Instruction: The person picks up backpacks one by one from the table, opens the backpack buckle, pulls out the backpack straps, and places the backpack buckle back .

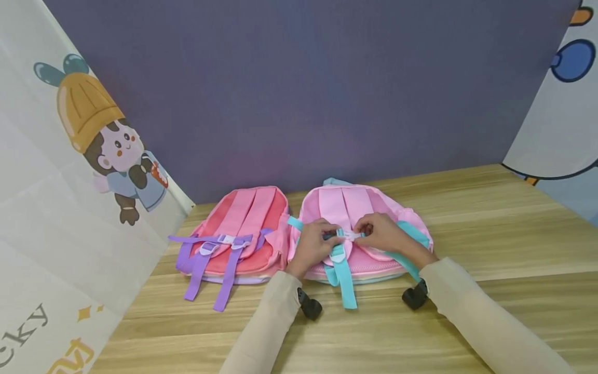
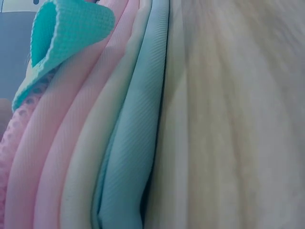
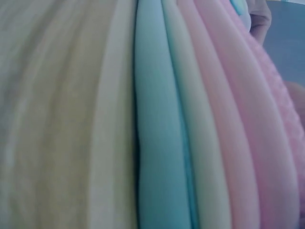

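Note:
A pink backpack [image 1: 374, 266] lies on the table with its shoulder straps facing up. Both hands meet over its chest buckle [image 1: 349, 235], a pale plastic clip on teal webbing. My left hand [image 1: 314, 243] pinches the buckle's left side between thumb and fingers. From the other side, my right hand [image 1: 385, 234] pinches its right end. The fingers partly cover the clip, so I cannot tell whether its halves are joined. Below it, a teal strap [image 1: 345, 283] hangs over the bag's near edge. The left wrist view has a curled teal strap [image 2: 71, 36] by the layered side.
To the left lies a second backpack, coral and pink [image 1: 263, 254], with purple straps [image 1: 226, 280] and a white buckle [image 1: 227, 239] across its front. Both bags rest on a wood-grain table [image 1: 509, 234] against a dark purple-grey panel [image 1: 299, 93]. Printed white sheets [image 1: 42, 156] flank it.

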Action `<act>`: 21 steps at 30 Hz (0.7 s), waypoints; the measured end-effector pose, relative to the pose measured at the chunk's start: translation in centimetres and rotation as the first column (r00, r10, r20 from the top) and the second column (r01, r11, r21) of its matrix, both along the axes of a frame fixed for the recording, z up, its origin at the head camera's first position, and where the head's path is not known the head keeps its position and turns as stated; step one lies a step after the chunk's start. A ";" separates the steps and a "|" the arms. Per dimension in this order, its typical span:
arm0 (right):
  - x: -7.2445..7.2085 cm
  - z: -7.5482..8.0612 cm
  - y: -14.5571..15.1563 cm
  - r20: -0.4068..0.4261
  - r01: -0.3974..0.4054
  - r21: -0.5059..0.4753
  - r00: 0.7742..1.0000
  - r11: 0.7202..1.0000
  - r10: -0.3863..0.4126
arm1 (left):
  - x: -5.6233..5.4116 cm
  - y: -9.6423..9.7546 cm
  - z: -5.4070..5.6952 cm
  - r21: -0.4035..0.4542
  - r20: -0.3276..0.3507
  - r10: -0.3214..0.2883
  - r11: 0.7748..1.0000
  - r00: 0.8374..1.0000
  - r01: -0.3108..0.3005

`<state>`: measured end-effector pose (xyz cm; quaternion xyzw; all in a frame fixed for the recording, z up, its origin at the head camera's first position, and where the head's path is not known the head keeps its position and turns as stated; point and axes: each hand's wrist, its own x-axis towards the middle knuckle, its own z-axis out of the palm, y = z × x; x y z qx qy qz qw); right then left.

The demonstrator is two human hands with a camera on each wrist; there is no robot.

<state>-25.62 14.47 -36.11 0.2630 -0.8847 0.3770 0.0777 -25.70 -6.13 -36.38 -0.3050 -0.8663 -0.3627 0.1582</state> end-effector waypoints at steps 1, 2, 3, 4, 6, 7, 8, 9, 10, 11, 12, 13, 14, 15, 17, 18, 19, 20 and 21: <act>0.0 0.0 0.0 0.000 -0.001 0.002 1.000 1.000 0.001 | 0.0 0.0 0.0 -0.011 0.005 0.001 1.000 1.000 -0.001; -0.1 0.0 0.0 0.002 0.000 0.006 1.000 1.000 0.000 | 0.0 0.1 0.1 -0.024 0.007 0.002 1.000 1.000 -0.002; -0.1 0.0 0.0 0.007 0.006 0.014 1.000 1.000 -0.006 | 0.0 0.1 0.1 -0.038 0.009 0.006 0.999 1.000 -0.006; -0.1 0.0 -0.1 0.016 0.010 0.018 1.000 1.000 -0.010 | 0.0 0.1 0.1 -0.050 0.011 0.009 0.999 1.000 -0.009; -0.1 0.2 -0.1 0.040 0.015 0.032 0.999 0.999 -0.016 | 0.1 0.2 0.2 -0.075 0.016 0.020 0.997 1.000 -0.018; 0.0 0.4 -0.1 0.050 0.016 0.039 0.999 0.999 -0.018 | 0.2 0.3 0.3 -0.089 0.022 0.028 0.996 0.999 -0.026; 0.1 0.5 -0.1 0.057 0.015 0.048 0.998 0.999 -0.017 | 0.2 0.3 0.3 -0.102 0.026 0.036 0.994 0.999 -0.033; 0.2 0.7 -0.1 0.060 0.015 0.059 0.998 0.998 -0.019 | 0.2 0.4 0.4 -0.112 0.033 0.043 0.993 0.999 -0.039; 0.3 0.9 -0.1 0.057 0.011 0.063 0.998 0.998 -0.015 | 0.3 0.4 0.4 -0.123 0.040 0.051 0.991 0.998 -0.046; 0.4 1.0 -0.2 0.044 0.010 0.071 0.999 0.997 -0.013 | 0.3 0.4 0.5 -0.135 0.041 0.058 0.989 0.997 -0.052; 0.6 1.2 -0.4 0.026 0.011 0.077 1.000 0.997 -0.013 | 0.4 0.5 0.5 -0.143 0.043 0.063 0.988 0.997 -0.057; 0.7 1.3 -0.5 0.006 0.011 0.079 1.000 0.997 -0.011 | 0.4 0.5 0.6 -0.148 0.046 0.067 0.987 0.997 -0.060; 0.9 1.4 -0.7 -0.010 0.008 0.077 1.000 0.997 -0.007 | 0.4 0.5 0.6 -0.153 0.044 0.069 0.986 0.997 -0.062; 0.9 1.4 -0.9 -0.028 0.003 0.078 1.000 0.997 -0.001 | 0.4 0.5 0.6 -0.157 0.040 0.069 0.986 0.997 -0.062; 1.1 1.5 -1.3 -0.058 -0.017 0.083 0.998 0.996 0.022 | 0.4 0.4 0.6 -0.160 0.028 0.071 0.985 0.997 -0.065; 1.2 1.5 -1.5 -0.063 -0.025 0.089 0.998 0.996 0.031 | 0.4 0.4 0.6 -0.160 0.026 0.071 0.985 0.997 -0.066; 1.3 1.5 -1.7 -0.066 -0.037 0.094 0.997 0.995 0.043 | 0.4 0.4 0.6 -0.159 0.020 0.073 0.985 0.997 -0.069; 1.3 1.6 -1.9 -0.067 -0.047 0.101 0.996 0.994 0.054 | 0.4 0.4 0.6 -0.159 0.016 0.076 0.985 0.997 -0.073; 1.3 1.6 -2.1 -0.074 -0.052 0.113 0.995 0.992 0.061 | 0.4 0.4 0.6 -0.159 0.007 0.078 0.984 0.997 -0.076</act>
